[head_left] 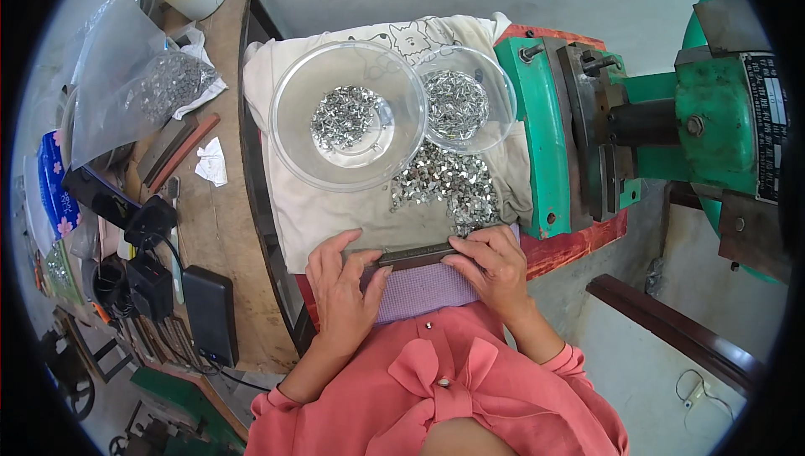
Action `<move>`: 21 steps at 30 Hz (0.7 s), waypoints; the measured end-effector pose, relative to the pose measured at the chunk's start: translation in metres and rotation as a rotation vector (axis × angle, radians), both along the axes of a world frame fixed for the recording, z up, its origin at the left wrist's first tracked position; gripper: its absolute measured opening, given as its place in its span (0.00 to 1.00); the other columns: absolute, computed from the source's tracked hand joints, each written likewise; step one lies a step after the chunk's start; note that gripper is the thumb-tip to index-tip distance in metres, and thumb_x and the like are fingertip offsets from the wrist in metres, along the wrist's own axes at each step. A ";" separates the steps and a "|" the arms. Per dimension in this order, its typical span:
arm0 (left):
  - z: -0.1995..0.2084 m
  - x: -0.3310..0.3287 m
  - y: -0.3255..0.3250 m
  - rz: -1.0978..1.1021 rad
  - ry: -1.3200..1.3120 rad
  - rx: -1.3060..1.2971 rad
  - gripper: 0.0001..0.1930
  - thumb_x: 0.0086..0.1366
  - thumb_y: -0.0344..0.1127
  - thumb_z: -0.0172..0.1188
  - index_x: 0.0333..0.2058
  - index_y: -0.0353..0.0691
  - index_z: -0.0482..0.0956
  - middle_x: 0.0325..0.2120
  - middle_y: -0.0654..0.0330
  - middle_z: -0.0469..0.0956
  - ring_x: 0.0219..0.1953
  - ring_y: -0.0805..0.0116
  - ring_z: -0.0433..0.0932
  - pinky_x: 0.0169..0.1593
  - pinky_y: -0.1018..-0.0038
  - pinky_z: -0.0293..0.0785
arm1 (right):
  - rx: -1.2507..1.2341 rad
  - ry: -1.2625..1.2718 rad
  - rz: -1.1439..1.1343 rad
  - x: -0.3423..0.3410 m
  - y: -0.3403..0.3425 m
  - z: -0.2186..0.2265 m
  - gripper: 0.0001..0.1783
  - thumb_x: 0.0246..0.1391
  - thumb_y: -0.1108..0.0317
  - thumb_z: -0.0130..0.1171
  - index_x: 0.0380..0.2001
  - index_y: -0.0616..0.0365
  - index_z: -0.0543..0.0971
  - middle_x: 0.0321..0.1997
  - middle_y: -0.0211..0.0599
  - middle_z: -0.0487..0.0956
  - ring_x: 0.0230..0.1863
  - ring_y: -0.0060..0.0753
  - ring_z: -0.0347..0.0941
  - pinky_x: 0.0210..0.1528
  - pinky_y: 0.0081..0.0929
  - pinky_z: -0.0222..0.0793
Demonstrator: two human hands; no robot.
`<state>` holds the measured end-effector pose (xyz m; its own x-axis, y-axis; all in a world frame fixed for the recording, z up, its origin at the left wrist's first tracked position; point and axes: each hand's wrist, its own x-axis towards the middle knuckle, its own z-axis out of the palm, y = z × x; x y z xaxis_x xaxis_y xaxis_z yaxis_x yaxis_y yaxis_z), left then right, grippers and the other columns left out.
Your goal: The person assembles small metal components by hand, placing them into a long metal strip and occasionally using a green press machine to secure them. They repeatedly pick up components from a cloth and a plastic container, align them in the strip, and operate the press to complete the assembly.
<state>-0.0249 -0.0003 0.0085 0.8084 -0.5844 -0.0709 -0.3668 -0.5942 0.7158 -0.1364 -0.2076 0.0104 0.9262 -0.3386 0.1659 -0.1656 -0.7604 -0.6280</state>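
Dark narrow metal bar [417,254]: held level between left hand [342,288] and right hand [495,261], fingers pinching its ends. Beyond: loose shiny metal pieces [444,183] on beige cloth [335,213].

At far left, propped over the cluttered bench: a clear plastic bag [126,79], crumpled, holding a heap of small silvery metal pieces. Below it, near the left rim: a blue soft packet [55,190] with pink flower prints, partly hidden. On the green machine at far right: a dark rectangular nameplate [767,125] with pale lettering, standing upright and bent by the lens.
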 end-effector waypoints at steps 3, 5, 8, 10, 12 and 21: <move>0.002 0.001 0.005 -0.036 0.013 -0.018 0.16 0.50 0.31 0.72 0.39 0.41 0.82 0.54 0.54 0.72 0.58 0.49 0.66 0.60 0.57 0.60 | 0.034 -0.068 0.092 -0.002 -0.005 -0.002 0.19 0.38 0.69 0.77 0.38 0.56 0.86 0.36 0.33 0.80 0.38 0.38 0.75 0.39 0.32 0.72; 0.001 0.001 0.008 -0.072 -0.012 -0.023 0.16 0.49 0.30 0.73 0.38 0.41 0.82 0.53 0.54 0.73 0.57 0.49 0.66 0.60 0.57 0.61 | 0.059 -0.065 0.120 -0.005 -0.005 -0.006 0.19 0.39 0.69 0.77 0.38 0.56 0.85 0.36 0.34 0.81 0.39 0.39 0.76 0.40 0.33 0.72; -0.001 0.002 0.007 -0.136 -0.111 -0.016 0.15 0.46 0.30 0.73 0.36 0.42 0.82 0.50 0.55 0.75 0.55 0.51 0.69 0.57 0.59 0.62 | 0.037 -0.031 0.147 -0.006 -0.005 -0.004 0.19 0.40 0.69 0.76 0.39 0.56 0.85 0.36 0.34 0.81 0.39 0.40 0.76 0.41 0.35 0.73; 0.008 0.005 0.005 -0.182 -0.180 -0.010 0.15 0.45 0.29 0.73 0.34 0.42 0.82 0.45 0.57 0.77 0.51 0.53 0.72 0.55 0.60 0.64 | 0.011 -0.012 0.164 -0.007 -0.004 -0.002 0.18 0.41 0.69 0.75 0.40 0.55 0.85 0.35 0.35 0.81 0.38 0.41 0.76 0.41 0.35 0.73; 0.020 0.012 0.003 -0.272 -0.203 -0.019 0.15 0.44 0.29 0.72 0.34 0.42 0.82 0.39 0.60 0.79 0.45 0.56 0.75 0.51 0.61 0.65 | 0.036 -0.032 0.140 -0.014 -0.002 0.005 0.17 0.43 0.70 0.74 0.41 0.55 0.84 0.36 0.34 0.80 0.37 0.40 0.76 0.39 0.34 0.72; 0.087 0.034 -0.113 -0.641 -0.520 -0.310 0.09 0.55 0.32 0.59 0.35 0.41 0.81 0.30 0.64 0.75 0.34 0.67 0.75 0.44 0.70 0.69 | -0.122 -0.229 -0.237 -0.063 -0.047 0.061 0.16 0.39 0.75 0.77 0.35 0.57 0.86 0.32 0.35 0.82 0.30 0.30 0.79 0.30 0.26 0.75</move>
